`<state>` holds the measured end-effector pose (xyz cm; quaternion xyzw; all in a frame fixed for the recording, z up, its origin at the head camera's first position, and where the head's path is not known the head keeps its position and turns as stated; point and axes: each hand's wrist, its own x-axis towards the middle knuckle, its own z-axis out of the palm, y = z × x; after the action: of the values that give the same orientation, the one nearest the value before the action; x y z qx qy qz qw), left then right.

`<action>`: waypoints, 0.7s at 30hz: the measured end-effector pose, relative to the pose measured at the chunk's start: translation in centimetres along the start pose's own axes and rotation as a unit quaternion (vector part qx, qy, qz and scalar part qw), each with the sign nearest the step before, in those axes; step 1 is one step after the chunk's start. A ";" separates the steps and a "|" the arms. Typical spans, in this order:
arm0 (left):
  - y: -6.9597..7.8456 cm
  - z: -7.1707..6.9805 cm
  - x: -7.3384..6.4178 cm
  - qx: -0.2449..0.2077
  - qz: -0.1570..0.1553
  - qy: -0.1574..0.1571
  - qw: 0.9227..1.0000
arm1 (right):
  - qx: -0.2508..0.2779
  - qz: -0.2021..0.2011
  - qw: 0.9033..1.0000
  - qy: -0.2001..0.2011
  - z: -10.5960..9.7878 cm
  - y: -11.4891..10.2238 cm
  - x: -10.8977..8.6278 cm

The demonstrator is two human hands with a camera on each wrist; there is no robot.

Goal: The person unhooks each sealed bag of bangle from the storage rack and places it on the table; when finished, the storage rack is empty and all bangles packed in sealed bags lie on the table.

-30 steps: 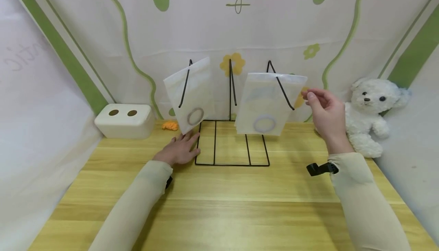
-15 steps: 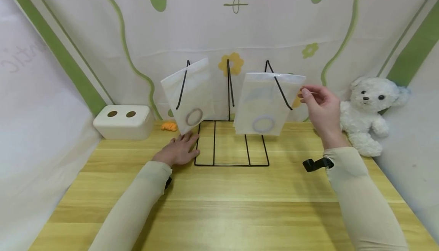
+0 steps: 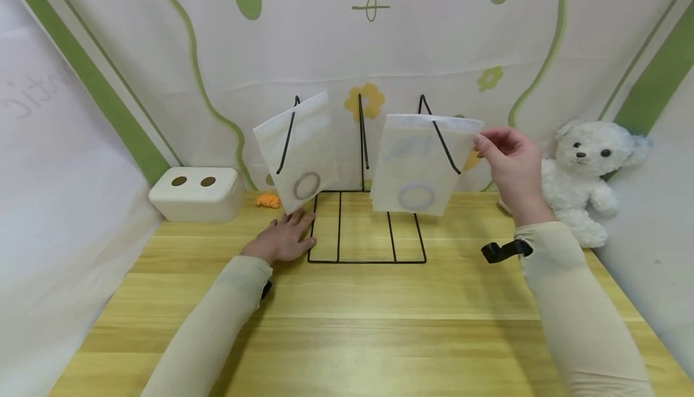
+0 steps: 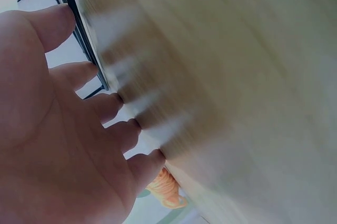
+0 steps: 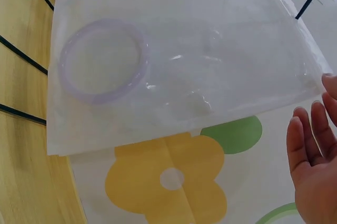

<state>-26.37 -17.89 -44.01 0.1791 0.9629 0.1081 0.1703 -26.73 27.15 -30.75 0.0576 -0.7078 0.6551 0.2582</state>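
A black wire rack (image 3: 339, 228) with upright hooks stands on the table. On its right hook hang several translucent plastic zip bags (image 3: 414, 165), the front one with a pale purple ring (image 5: 105, 61) inside. Another bag (image 3: 298, 150) with a brownish ring (image 3: 307, 186) hangs tilted on the left hook; the middle hook (image 3: 363, 138) holds nothing. My right hand (image 3: 512, 165) pinches the front right bag at its upper right corner between thumb and fingers. My left hand (image 3: 282, 239) rests with spread fingers on the table, its thumb and fingertips against the left side of the rack's base.
A white box with two round holes (image 3: 197, 195) sits at the back left, beside a small orange bundle (image 3: 268, 200). At the back right a white plush bear (image 3: 582, 180) leans on the patterned cloth backdrop (image 3: 314, 35). Wooden tabletop (image 3: 358, 331) lies in front of the rack.
My right hand has moved slightly left to the corner of the right bag, its thumb now touching it. The left hand stays at the rack's base.
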 end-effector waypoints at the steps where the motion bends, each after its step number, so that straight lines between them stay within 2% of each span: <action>1: 0.3 -0.3 -0.2 0.001 0.000 -0.003 1.000 | 0.005 0.005 1.000 -0.004 -0.1 0.0 0.1; 8: 0.6 -0.4 -0.5 0.005 0.003 -0.004 1.000 | 0.003 0.012 0.999 -0.030 -0.6 0.0 0.6; 15: 0.1 -0.1 -0.1 -0.004 0.004 -0.005 1.000 | -0.038 -0.018 0.997 -0.069 -0.8 -0.3 0.5; 21: -0.3 0.3 0.0 -0.010 0.011 0.004 1.000 | -0.051 -0.044 0.994 -0.081 -0.9 -0.5 0.5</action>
<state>-26.38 -18.14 -44.34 0.1879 0.9605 0.1202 0.1665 -26.65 28.04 -30.07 0.1280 -0.7558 0.5990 0.2313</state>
